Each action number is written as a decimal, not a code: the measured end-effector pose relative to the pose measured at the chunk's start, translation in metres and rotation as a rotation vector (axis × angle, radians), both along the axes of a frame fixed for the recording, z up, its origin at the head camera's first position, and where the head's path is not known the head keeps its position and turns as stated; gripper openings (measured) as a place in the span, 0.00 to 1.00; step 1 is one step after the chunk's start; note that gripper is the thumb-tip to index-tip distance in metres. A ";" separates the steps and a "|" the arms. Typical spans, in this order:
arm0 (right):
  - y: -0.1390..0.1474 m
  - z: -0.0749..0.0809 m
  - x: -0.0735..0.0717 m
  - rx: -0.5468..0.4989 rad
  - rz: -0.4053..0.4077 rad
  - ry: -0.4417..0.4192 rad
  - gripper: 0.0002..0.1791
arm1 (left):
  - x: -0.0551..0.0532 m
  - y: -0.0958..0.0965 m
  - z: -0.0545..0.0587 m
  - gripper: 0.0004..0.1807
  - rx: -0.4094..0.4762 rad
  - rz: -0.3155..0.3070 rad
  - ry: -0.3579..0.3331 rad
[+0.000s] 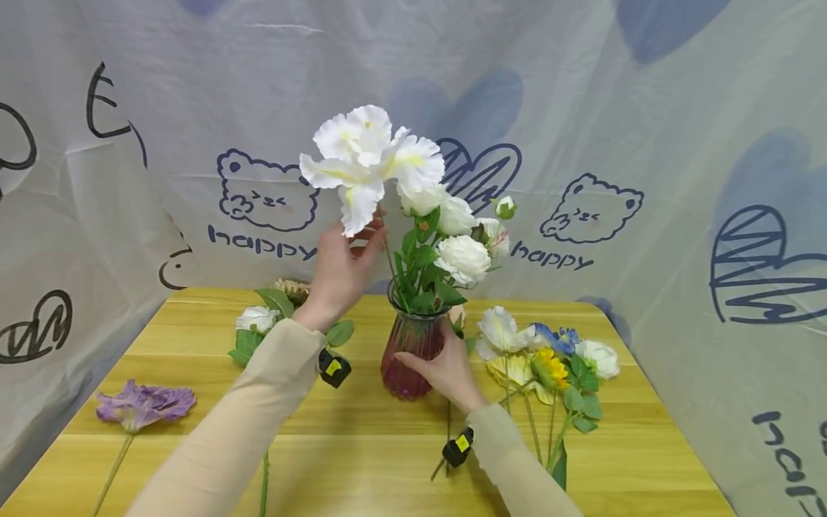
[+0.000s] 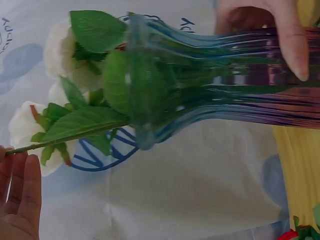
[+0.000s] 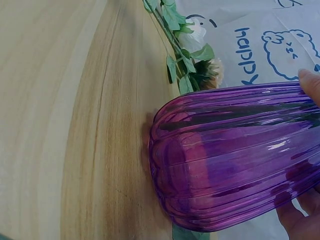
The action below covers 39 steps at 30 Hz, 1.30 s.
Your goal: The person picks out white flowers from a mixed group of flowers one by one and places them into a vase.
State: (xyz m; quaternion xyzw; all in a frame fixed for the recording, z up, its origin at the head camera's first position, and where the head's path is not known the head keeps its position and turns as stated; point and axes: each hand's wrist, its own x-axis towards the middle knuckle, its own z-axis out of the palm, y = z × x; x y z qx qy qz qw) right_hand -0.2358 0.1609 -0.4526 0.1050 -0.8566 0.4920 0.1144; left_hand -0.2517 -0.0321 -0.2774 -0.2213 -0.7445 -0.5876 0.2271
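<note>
A ribbed glass vase (image 1: 405, 359), bluish at the neck and purple-red below, stands on the table holding white roses (image 1: 464, 259) with green leaves. My right hand (image 1: 451, 370) grips its side, thumb across the front; in the right wrist view fingertips (image 3: 290, 216) press the purple glass (image 3: 225, 162). Up at the left, my left hand (image 1: 345, 267) pinches the thin stem of a large white iris (image 1: 365, 165) just under its bloom. In the left wrist view that stem (image 2: 80, 135) runs from the left fingers (image 2: 31, 185) into the vase mouth.
A purple flower (image 1: 145, 406) lies at the table's left. Behind my left forearm are a white rose (image 1: 257, 318) and a beige bloom (image 1: 293, 290). On the right lie a sunflower (image 1: 550, 368), blue flowers (image 1: 562, 340) and pale blooms (image 1: 500, 332). A printed cloth (image 1: 413, 43) hangs behind.
</note>
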 end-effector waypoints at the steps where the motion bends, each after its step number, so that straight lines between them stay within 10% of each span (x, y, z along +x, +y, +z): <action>1: 0.000 0.000 0.000 0.002 -0.001 0.002 0.44 | -0.001 0.000 -0.002 0.13 -0.016 -0.001 -0.008; 19: 0.000 0.000 0.000 0.002 0.002 0.006 0.45 | -0.010 0.004 -0.038 0.16 -0.200 0.003 -0.078; 39: -0.001 0.001 0.001 0.010 -0.011 -0.005 0.46 | -0.014 0.008 -0.048 0.13 -0.208 0.054 -0.209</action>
